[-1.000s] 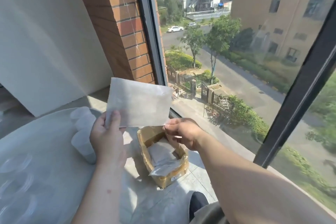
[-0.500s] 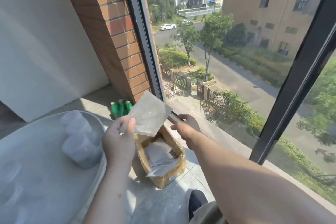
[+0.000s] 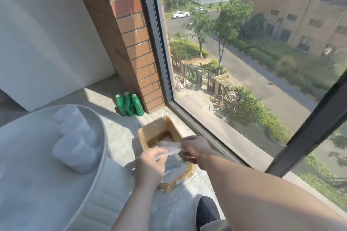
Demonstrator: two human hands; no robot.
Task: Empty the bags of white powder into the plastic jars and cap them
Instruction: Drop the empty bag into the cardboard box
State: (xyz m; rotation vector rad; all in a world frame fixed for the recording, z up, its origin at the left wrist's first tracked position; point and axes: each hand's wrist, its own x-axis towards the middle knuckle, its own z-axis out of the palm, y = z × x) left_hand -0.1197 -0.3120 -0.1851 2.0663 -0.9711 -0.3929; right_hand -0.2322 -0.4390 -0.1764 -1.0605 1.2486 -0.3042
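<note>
Both hands are low over an open cardboard box on the floor by the window. My left hand and my right hand each pinch an end of a flat clear bag stretched between them above the box. More grey-white bags lie inside the box. Several translucent white plastic jars stand clustered on the round white table at the left.
Three green bottles stand on the floor against the brick pillar. A large window with a dark frame runs along the right. My dark shoe shows at the bottom.
The bag, held up at chest height a second ago, has come down to just above the box. Both hands dropped with it, and the view tilted down and left.
</note>
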